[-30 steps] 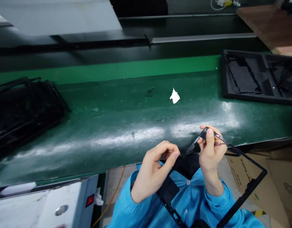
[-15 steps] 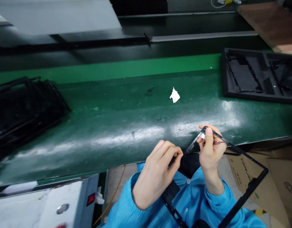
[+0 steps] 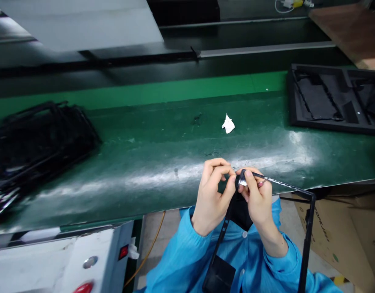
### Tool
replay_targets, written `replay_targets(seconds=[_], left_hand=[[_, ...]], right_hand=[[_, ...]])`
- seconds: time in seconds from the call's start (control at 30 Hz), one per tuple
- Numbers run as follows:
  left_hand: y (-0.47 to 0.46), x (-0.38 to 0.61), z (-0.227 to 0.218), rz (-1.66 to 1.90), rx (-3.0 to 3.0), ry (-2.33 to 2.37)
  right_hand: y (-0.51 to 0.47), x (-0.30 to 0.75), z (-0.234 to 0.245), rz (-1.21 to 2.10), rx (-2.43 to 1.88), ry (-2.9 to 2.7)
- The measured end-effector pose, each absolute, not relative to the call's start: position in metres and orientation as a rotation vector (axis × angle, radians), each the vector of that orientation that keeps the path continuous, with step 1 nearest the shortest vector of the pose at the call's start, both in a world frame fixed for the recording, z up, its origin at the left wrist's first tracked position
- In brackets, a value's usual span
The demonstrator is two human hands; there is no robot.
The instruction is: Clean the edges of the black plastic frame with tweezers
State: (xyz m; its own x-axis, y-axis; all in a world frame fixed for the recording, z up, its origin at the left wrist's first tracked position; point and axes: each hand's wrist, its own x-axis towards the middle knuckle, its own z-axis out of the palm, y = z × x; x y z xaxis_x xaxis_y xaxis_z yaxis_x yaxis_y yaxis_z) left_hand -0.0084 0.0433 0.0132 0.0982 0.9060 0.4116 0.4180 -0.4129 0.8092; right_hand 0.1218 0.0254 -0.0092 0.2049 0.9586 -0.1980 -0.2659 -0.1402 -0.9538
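Observation:
My right hand (image 3: 258, 199) grips a thin black rectangular frame (image 3: 308, 228) near one corner, thumb on top and fingers curled behind. A small whitish piece (image 3: 243, 181) shows beside that thumb at the corner. My left hand (image 3: 212, 195) is closed in a pinch, thumb and index fingertips against the same corner. Whatever lies between those fingertips is too small or hidden to make out. The frame hangs tilted in front of my blue sleeves and chest, its sides running down towards me.
A crumpled white scrap (image 3: 228, 124) lies on the green bench (image 3: 150, 142). At left is a pile of black frames (image 3: 47, 138); at right a black foam tray (image 3: 323, 125) holds similar parts. A white machine (image 3: 68, 252) with a red button stands lower left, cardboard boxes (image 3: 340, 240) lower right.
My right hand has brought the frame's corner left and slightly down. The left hand has moved up and right, and its fingertips now meet that corner. The view has shifted slightly.

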Motion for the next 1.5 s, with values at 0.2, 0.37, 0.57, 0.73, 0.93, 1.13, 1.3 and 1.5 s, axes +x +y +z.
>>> replay_targets(seconds=[0.2, 0.37, 0.57, 0.73, 0.93, 1.13, 1.3, 1.5], left_hand=[[0.043, 0.001, 0.011, 1.446, 1.49, 1.227], [0.037, 0.005, 0.012, 1.526, 1.317, 1.268], [0.041, -0.006, 0.017, 1.534, 1.207, 1.168], [0.045, -0.02, 0.017, 1.472, 1.328, 1.185], [0.056, -0.047, 0.012, 1.365, 1.616, 1.301], [0.059, -0.073, 0.029, 1.134, 1.958, 1.3], [0.035, -0.079, 0.034, 0.807, 2.302, 1.107], [0.024, -0.068, 0.02, 0.812, 2.298, 1.155]], right_hand=[[0.004, 0.115, -0.012, 1.495, -1.13, -0.9], [-0.015, 0.112, -0.011, 1.629, -1.099, -1.127], [-0.016, 0.114, -0.012, 1.571, -1.18, -1.304], [-0.019, 0.117, -0.01, 1.504, -1.212, -1.402], [-0.019, 0.124, -0.013, 1.645, -1.17, -1.5], [-0.018, 0.135, -0.013, 1.632, -1.166, -1.617], [-0.015, 0.14, -0.01, 1.517, -1.25, -1.682], [-0.019, 0.137, -0.01, 1.39, -1.349, -1.763]])
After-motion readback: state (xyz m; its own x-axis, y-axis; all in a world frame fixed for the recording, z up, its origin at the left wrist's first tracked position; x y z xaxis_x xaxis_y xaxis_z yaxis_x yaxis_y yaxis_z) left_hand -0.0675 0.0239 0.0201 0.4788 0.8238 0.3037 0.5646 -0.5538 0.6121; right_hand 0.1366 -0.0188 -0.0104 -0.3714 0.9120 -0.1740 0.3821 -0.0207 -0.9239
